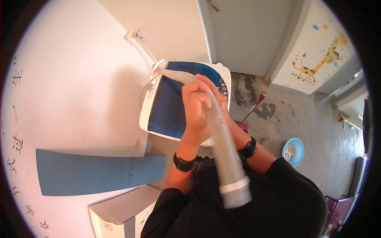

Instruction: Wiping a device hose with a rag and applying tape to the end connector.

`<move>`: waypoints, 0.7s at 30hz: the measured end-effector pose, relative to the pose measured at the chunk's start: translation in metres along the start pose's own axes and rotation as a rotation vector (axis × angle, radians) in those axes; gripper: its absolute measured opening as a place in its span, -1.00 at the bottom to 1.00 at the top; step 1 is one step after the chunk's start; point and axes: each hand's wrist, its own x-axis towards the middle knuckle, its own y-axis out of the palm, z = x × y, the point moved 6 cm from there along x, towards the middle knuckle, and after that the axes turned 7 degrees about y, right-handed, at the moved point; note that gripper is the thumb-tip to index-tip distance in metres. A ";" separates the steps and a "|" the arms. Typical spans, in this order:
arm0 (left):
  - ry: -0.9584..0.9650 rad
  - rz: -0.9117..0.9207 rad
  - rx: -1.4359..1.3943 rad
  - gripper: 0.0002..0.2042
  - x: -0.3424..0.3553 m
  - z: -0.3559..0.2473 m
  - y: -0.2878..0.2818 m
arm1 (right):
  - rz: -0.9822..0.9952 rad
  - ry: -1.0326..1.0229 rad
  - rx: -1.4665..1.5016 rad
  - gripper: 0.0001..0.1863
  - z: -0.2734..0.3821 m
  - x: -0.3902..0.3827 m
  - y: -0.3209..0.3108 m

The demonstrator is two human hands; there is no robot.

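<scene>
A grey corrugated drain hose (222, 142) is gripped by both of my hands above a washing machine. My left hand (193, 105) has its fingers curled round the hose. Close against it, my right hand (217, 93) is closed round the same stretch, partly hidden behind the hose. From the hands, the hose's free end hangs toward my chest and finishes in a pale cuff (235, 192). Its other part runs back to the machine's far left corner. Beneath lies the white washing machine (145, 119) with a dark blue lid (168, 105) and round buttons at its right.
A white wall stands at the left, with a tap (137, 35) near the corner. A blue-grey panel (87, 172) and a pale cabinet (123, 204) are at lower left. On the right floor are a long-handled maroon tool (254, 107) and a light blue basin (301, 152) holding something pale.
</scene>
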 end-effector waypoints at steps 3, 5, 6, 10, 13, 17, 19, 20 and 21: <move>0.074 0.373 0.024 -0.54 0.005 -0.016 0.024 | -0.079 0.201 0.451 -0.46 -0.017 -0.002 -0.004; 0.000 0.272 -0.089 -0.55 0.000 -0.014 0.019 | -0.147 -0.060 0.214 -0.58 -0.013 0.000 -0.025; -0.080 0.167 -0.157 -0.55 -0.005 -0.006 0.010 | -0.170 0.050 0.248 -0.67 0.000 -0.004 -0.030; -0.626 -0.172 -0.333 -0.72 -0.054 0.062 -0.010 | -0.195 0.126 0.270 -0.68 -0.009 -0.016 -0.052; -0.457 0.038 -0.124 -0.79 -0.045 0.063 -0.003 | -0.121 0.202 0.381 -0.68 -0.022 -0.021 -0.058; -0.141 0.308 0.080 -0.70 -0.018 0.037 0.034 | -0.043 0.195 0.490 -0.69 -0.033 -0.024 -0.072; -0.074 0.407 0.124 -0.64 -0.017 0.045 0.050 | -0.002 0.220 0.493 -0.68 -0.037 -0.023 -0.080; -0.080 0.407 0.127 -0.64 -0.019 0.053 0.052 | 0.035 0.238 0.499 -0.67 -0.037 -0.023 -0.081; -0.051 0.473 0.162 -0.65 -0.022 0.058 0.056 | 0.066 0.256 0.467 -0.65 -0.037 -0.024 -0.083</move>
